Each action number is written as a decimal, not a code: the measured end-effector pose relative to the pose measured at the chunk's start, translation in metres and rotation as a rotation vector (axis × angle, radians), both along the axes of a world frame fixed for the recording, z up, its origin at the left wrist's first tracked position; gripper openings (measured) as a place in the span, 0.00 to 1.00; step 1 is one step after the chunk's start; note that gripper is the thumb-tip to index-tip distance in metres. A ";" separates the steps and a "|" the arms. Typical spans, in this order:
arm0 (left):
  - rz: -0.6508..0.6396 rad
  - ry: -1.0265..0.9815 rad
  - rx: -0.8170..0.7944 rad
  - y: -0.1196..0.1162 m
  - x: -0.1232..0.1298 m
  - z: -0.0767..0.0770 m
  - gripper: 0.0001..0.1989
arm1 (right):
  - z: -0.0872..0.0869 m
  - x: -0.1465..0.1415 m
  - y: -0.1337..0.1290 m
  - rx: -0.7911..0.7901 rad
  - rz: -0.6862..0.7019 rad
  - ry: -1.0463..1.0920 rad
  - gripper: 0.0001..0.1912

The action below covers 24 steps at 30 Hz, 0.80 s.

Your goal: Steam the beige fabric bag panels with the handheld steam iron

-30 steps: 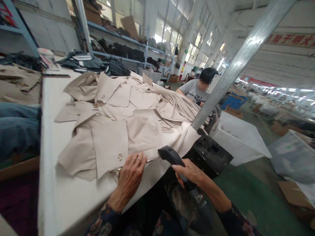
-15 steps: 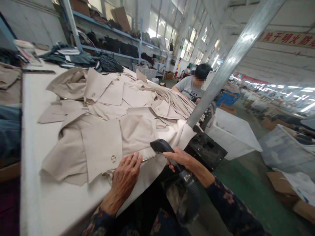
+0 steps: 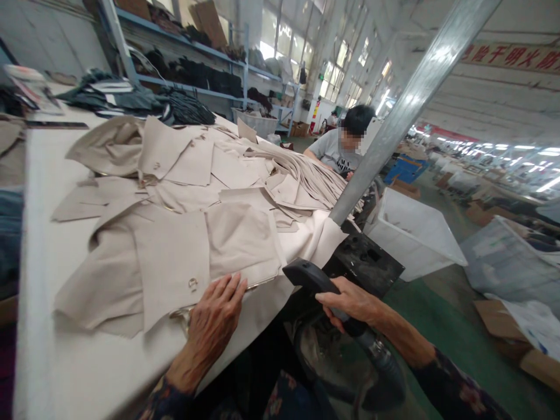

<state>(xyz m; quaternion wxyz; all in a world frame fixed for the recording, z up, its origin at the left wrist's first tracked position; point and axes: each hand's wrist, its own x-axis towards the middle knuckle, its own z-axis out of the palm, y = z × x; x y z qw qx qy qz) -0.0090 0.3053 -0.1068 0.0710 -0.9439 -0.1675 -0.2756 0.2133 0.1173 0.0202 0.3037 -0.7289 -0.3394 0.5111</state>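
Left hand (image 3: 214,315) flat, fingers extended, resting on the zip (image 3: 262,284) edge of a beige piece (image 3: 245,239), which lies at the near side of the table (image 3: 52,373). Right hand (image 3: 350,303) wrapped round a black nozzle (image 3: 308,275), tip just beside the zip's right end; can't tell if touching. Step in hand, my reading: nozzle work at that edge. Next move likely calls for a steady left palm, nozzle clear of loose folds.
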 end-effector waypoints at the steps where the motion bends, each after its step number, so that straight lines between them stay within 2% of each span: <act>1: -0.003 0.000 0.000 0.000 0.000 -0.001 0.19 | 0.001 0.001 0.001 0.014 -0.004 -0.021 0.17; 4: 0.006 0.000 -0.002 -0.001 -0.001 -0.002 0.19 | -0.001 0.001 0.012 0.001 0.008 -0.039 0.17; 8: 0.038 0.023 -0.020 -0.002 0.001 0.001 0.18 | -0.013 -0.002 0.046 -0.061 0.016 -0.002 0.17; 12: 0.042 0.024 -0.051 -0.007 0.001 0.007 0.18 | -0.018 -0.004 0.075 0.055 -0.046 -0.091 0.17; 16: -0.002 -0.206 -0.088 -0.026 -0.025 0.013 0.17 | -0.008 -0.005 0.073 0.140 -0.009 -0.086 0.19; 18: 0.141 -0.400 -0.161 -0.035 -0.047 0.015 0.19 | 0.001 -0.012 0.064 0.136 0.068 -0.048 0.21; 21: 0.539 -0.575 -0.328 -0.031 -0.075 0.016 0.20 | 0.015 -0.032 0.057 0.124 0.183 -0.014 0.19; 22: 0.626 -0.579 -0.392 -0.024 -0.081 0.017 0.21 | 0.019 -0.041 0.059 0.126 0.212 -0.009 0.19; 24: 0.693 -0.561 -0.548 -0.007 -0.088 0.019 0.23 | 0.027 -0.060 0.067 0.127 0.251 -0.003 0.17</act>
